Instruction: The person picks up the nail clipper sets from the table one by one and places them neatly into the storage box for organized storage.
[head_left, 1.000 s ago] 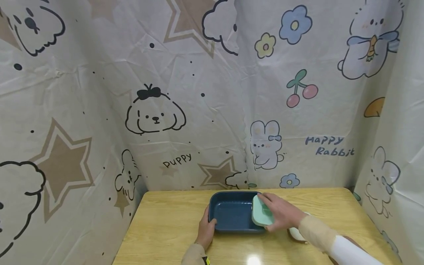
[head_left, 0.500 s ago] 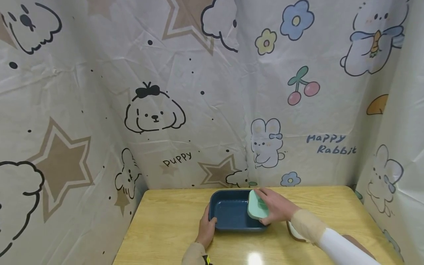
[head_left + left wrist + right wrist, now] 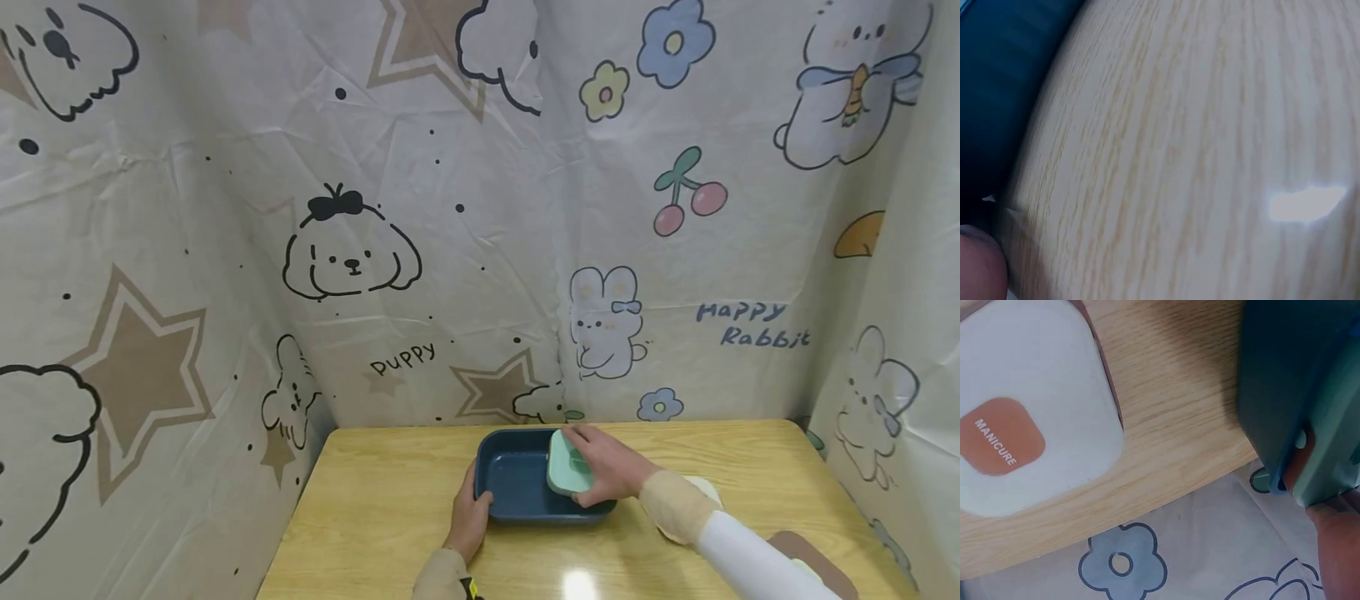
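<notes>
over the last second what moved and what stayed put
The right hand, gripping the mint green box, carried it leftward, from over the right rim of the dark blue tray to over its inside. The left hand kept holding the tray's left edge; the tray stayed put on the wooden table.

My right hand (image 3: 609,475) comes out of a tan cuff, white sleeve behind it toward four o'clock. My left hand (image 3: 467,525) wears a tan cuff too.

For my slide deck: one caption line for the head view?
Left hand holds blue tray while right hand lowers mint box into it.
</notes>
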`<state>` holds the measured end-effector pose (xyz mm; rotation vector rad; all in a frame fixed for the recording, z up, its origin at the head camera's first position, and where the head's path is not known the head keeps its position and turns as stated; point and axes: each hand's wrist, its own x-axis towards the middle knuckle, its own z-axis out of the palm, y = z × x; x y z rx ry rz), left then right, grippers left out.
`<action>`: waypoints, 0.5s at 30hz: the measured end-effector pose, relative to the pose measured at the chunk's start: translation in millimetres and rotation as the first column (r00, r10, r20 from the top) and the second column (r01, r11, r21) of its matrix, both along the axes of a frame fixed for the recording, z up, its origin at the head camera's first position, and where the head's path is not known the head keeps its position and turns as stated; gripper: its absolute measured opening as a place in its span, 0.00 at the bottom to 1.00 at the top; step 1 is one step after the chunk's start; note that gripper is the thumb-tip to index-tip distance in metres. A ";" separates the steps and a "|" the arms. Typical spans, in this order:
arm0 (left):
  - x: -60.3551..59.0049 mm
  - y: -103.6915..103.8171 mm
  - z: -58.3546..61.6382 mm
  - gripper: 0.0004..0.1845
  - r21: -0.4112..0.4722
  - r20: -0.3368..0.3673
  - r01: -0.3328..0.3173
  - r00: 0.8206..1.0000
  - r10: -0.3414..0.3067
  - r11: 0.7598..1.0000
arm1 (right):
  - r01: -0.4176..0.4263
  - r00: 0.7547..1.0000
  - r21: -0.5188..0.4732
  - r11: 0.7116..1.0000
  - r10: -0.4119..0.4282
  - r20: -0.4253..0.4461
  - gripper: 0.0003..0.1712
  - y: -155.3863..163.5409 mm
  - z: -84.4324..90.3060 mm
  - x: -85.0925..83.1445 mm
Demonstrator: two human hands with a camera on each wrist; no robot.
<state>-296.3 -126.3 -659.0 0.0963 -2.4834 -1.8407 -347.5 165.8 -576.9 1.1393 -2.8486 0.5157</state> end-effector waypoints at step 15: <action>0.9 1.6 -9.2 0.43 -0.024 -0.056 -0.009 0.998 0.008 1.000 | 0.005 1.000 0.064 0.998 -0.007 0.021 0.66 -6.8 -25.6 -0.5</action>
